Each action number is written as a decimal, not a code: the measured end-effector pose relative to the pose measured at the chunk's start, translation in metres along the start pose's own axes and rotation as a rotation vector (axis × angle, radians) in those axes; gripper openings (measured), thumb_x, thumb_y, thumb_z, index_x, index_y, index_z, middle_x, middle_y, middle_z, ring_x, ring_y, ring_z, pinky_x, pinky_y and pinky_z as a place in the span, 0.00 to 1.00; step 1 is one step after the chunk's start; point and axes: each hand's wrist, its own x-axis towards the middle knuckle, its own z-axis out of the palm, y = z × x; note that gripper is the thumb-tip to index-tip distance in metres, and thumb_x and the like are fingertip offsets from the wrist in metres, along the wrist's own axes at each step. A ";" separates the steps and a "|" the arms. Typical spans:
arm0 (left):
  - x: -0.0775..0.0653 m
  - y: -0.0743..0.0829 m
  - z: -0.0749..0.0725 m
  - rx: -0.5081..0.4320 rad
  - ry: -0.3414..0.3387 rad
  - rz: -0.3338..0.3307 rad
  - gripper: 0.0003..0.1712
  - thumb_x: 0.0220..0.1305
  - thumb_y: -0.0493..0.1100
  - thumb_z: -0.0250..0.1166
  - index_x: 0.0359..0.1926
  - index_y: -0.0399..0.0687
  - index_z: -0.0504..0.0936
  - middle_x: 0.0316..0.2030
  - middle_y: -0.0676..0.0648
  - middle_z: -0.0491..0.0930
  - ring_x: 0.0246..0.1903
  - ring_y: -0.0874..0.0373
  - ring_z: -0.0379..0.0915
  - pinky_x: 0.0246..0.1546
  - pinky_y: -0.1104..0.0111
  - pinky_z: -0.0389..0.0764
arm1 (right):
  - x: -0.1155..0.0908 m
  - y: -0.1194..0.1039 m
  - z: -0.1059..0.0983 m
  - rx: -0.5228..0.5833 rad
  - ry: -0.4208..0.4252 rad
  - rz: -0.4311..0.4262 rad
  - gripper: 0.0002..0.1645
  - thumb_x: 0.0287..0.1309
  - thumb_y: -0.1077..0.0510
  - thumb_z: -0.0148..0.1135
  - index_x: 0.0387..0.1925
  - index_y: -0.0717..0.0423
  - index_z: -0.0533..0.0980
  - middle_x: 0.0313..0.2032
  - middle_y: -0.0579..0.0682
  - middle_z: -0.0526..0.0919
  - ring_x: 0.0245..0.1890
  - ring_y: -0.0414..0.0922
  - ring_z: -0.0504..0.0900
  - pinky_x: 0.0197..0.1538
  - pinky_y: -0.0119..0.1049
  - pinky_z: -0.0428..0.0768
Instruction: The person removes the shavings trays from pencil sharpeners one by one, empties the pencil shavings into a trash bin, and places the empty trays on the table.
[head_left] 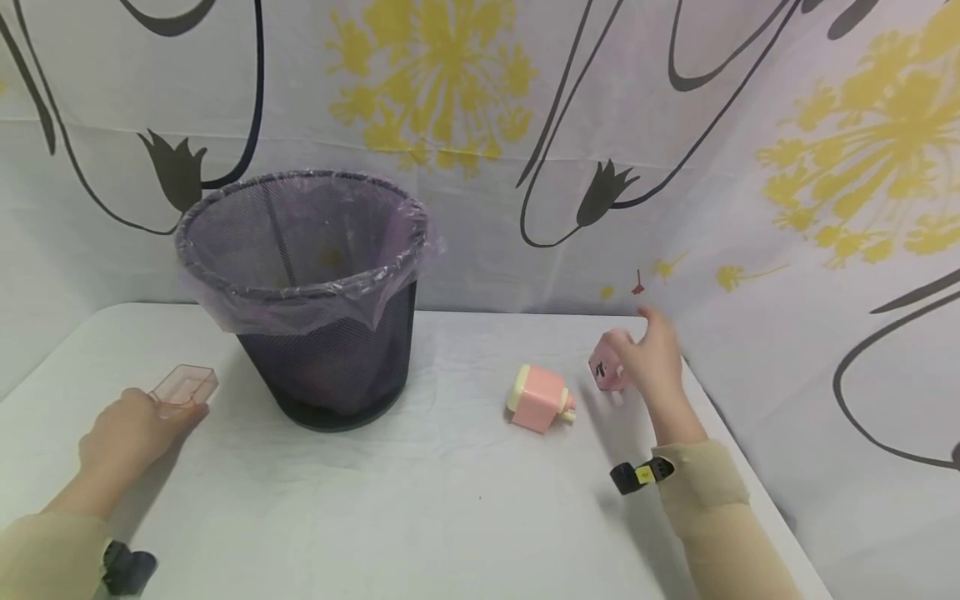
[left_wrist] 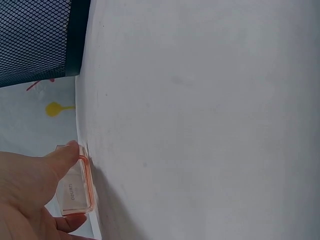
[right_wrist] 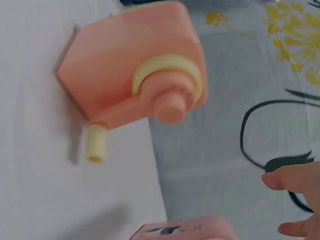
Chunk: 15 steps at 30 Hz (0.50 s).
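Note:
My left hand [head_left: 131, 437] pinches a small clear plastic shavings drawer [head_left: 185, 386] with an orange-pink edge, left of the bin. In the left wrist view the thumb lies on one end of the drawer [left_wrist: 75, 190] and a finger on the other. Far right, my right hand [head_left: 654, 354] has its fingers spread, the thumb overlapping a pink boxy item [head_left: 606, 362] with a dark printed picture and a white peg. Left of that hand a peach and cream crank pencil sharpener [head_left: 542, 397] sits on the table, its crank [right_wrist: 167, 102] showing in the right wrist view.
A black mesh wastebasket [head_left: 337, 358] with a thin clear liner folded over its rim stands at the back left of the white table [head_left: 420, 517]. Behind the table hangs a flower-patterned cloth [head_left: 480, 217]. The table's right edge runs beside my right arm.

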 end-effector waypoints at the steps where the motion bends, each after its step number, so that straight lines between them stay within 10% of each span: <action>1: 0.000 0.000 0.000 0.000 -0.001 0.000 0.61 0.57 0.74 0.55 0.48 0.08 0.58 0.39 0.17 0.66 0.39 0.24 0.68 0.33 0.41 0.73 | 0.001 0.004 0.001 -0.006 -0.005 0.024 0.45 0.59 0.54 0.60 0.70 0.67 0.51 0.67 0.70 0.56 0.66 0.66 0.55 0.65 0.59 0.58; 15: -0.003 0.001 0.000 0.011 0.000 -0.003 0.63 0.58 0.74 0.54 0.50 0.07 0.56 0.39 0.16 0.64 0.40 0.23 0.67 0.34 0.40 0.73 | 0.004 0.052 0.038 0.085 0.032 0.205 0.54 0.55 0.55 0.64 0.72 0.64 0.43 0.61 0.74 0.63 0.58 0.67 0.67 0.58 0.57 0.67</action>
